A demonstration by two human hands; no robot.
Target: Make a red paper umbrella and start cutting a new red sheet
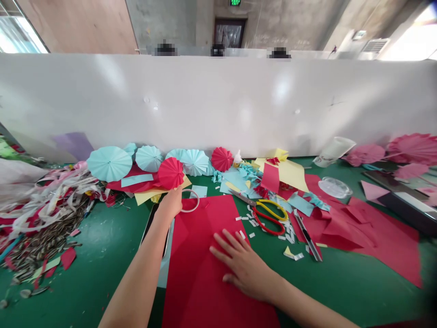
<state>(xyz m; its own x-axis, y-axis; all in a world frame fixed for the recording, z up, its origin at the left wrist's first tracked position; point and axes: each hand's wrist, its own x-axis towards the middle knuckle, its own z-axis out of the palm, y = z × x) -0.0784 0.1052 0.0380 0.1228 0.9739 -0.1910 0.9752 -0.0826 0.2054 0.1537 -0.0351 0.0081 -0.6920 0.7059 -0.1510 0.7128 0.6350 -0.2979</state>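
My right hand (pixel 241 264) lies flat with fingers spread on a large sheet of red paper (pixel 201 237). Farther off, my left hand (pixel 171 203) is closed beside the sheet's far left corner. Its fingertips are hidden, so I cannot tell what they grip. They meet the lower edge of a red pleated paper rosette (pixel 170 172), and a thin white ring (pixel 197 202), like a tape roll, shows against the hand's right side. Under my left forearm lies a dark phone (pixel 147 226). Scissors (pixel 269 216) with yellow and red handles rest right of the sheet.
Light blue rosettes (pixel 109 164) and another red rosette (pixel 222 159) line the white partition (pixel 218 105). A utility knife (pixel 307 237) and paper scraps lie right. Red paper (pixel 385 241) and a clear plastic lid (pixel 334 187) are beyond. Ribbons (pixel 44 196) and seed shells (pixel 51 241) heap up left.
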